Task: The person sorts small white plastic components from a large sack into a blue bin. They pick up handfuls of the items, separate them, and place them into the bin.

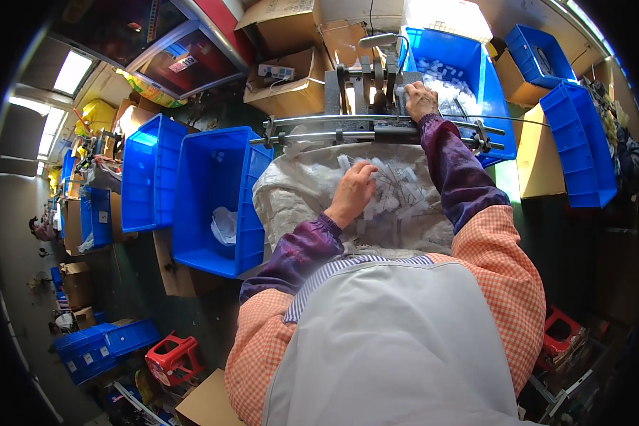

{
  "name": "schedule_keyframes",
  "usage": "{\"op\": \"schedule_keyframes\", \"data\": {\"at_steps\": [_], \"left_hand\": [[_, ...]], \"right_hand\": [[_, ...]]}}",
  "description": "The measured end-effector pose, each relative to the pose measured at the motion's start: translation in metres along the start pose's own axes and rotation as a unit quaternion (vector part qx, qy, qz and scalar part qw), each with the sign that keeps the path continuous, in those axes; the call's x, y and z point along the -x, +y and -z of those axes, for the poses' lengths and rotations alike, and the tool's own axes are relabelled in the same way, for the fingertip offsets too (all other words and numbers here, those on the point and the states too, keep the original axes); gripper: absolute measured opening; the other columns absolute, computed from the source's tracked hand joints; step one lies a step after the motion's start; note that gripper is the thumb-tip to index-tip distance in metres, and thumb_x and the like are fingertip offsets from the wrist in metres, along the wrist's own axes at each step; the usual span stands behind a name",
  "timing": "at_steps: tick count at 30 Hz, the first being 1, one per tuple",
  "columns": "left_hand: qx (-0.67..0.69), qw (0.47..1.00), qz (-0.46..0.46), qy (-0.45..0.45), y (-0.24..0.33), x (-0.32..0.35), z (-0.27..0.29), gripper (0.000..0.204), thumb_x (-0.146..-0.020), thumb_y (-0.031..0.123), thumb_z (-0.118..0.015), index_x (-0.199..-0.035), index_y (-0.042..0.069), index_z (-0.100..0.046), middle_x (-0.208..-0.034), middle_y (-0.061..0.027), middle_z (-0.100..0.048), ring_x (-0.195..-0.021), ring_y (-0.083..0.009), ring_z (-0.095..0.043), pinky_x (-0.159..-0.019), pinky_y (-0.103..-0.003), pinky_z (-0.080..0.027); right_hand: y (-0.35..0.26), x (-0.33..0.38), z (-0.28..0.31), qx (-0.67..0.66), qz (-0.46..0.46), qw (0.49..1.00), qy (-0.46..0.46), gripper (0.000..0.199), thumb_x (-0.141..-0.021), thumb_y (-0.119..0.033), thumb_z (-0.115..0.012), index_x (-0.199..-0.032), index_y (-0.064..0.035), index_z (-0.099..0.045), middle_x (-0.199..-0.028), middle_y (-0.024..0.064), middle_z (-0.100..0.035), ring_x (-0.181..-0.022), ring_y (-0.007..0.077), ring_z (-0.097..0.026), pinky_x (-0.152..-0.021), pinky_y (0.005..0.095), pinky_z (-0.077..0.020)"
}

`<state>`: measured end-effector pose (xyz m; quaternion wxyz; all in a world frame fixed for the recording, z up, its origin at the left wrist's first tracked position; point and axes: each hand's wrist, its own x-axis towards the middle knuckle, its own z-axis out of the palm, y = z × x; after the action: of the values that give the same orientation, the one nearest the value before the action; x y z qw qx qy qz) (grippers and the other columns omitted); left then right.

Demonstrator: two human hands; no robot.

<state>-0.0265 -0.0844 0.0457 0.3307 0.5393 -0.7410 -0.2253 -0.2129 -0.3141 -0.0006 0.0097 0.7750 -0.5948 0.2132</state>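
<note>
A crowded workshop of blue bins and cardboard boxes, seen from above a small bench machine.

Blue plastic bins [213,199] stand to the left and right, cardboard boxes [291,78] pile up behind, and red stools [174,358] sit on the floor below. In front of the person a grey woven sack [298,192] lies open, heaped with small clear plastic parts [397,192]. The left hand [351,192] rests down in that heap, fingers curled loosely among the parts; whether it grips one is hard to tell at this size. The right hand [419,99] reaches forward to the grey metal machine [366,85] at the far edge of the sack, fingers closed on something small and pale at its top. Behind the machine a blue bin [468,64] holds more clear parts.
</note>
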Motion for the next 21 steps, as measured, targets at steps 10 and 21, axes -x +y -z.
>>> {"op": "schedule_keyframes", "data": {"at_steps": [10,21], "left_hand": [[-0.035,0.999,0.019,0.028,-0.004,0.005,0.005,0.022,-0.070,0.000,-0.056,-0.091,0.004,-0.057,-0.097,-0.0134,-0.052,-0.090,-0.0322,-0.053,-0.078,-0.038,-0.044],[-0.034,0.995,-0.013,0.091,0.000,-0.001,0.007,0.024,-0.069,-0.005,-0.050,-0.091,0.003,-0.056,-0.096,-0.0140,-0.050,-0.092,-0.0321,-0.049,-0.079,-0.037,-0.041]], "right_hand": [[-0.002,-0.004,0.001,0.029,-0.005,0.999,-0.020,0.018,-0.082,-0.023,-0.052,-0.095,-0.0139,-0.060,-0.098,0.0062,-0.058,-0.097,0.0264,-0.054,-0.081,0.0406,-0.0376],[0.005,-0.012,-0.005,-0.032,-0.010,0.998,-0.062,0.025,-0.083,-0.030,-0.052,-0.101,-0.0158,-0.060,-0.101,0.0063,-0.060,-0.099,0.0268,-0.054,-0.085,0.0410,-0.0377]]}}
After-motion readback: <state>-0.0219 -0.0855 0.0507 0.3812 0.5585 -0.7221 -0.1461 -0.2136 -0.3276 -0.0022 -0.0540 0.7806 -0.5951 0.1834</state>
